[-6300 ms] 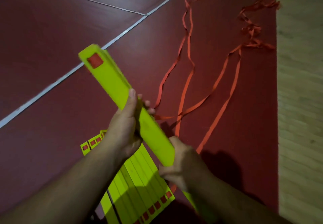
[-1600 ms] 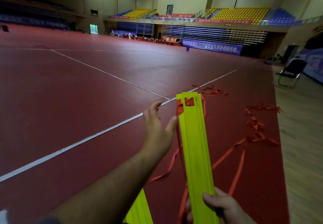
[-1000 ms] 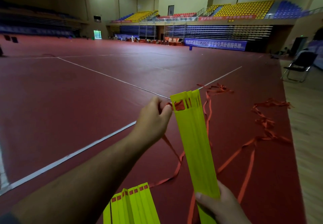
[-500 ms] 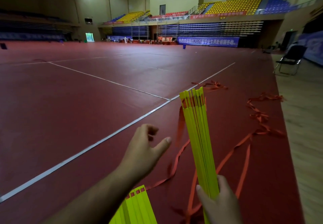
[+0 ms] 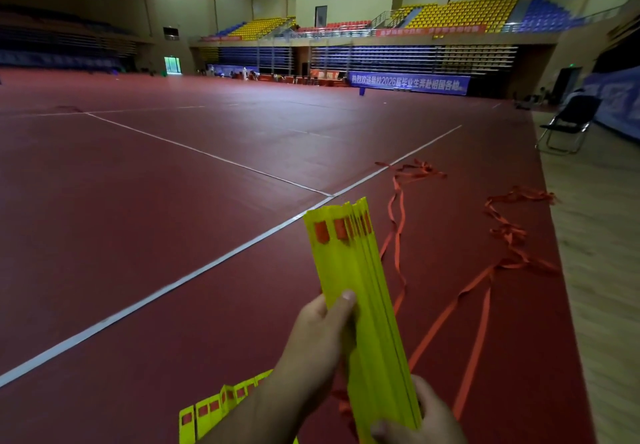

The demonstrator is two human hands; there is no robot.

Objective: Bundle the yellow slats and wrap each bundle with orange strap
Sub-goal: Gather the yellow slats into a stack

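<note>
Now: bundle of yellow slats (image 5: 360, 287) is held off the red floor (image 5: 173, 235), leaning away, top ends slightly fanned. Left hand (image 5: 318, 343) grips it at mid-length from the left edge, thumb pressed flat on the front face and fingers hidden behind. Right hand (image 5: 420, 416) clasps the lower end, fingers curled round it. Orange strap (image 5: 479, 305) trails loose on the floor to the right. Second row of slats (image 5: 221, 405) lies on the floor at lower left. Folding chair (image 5: 568, 124) stands far right.
</note>
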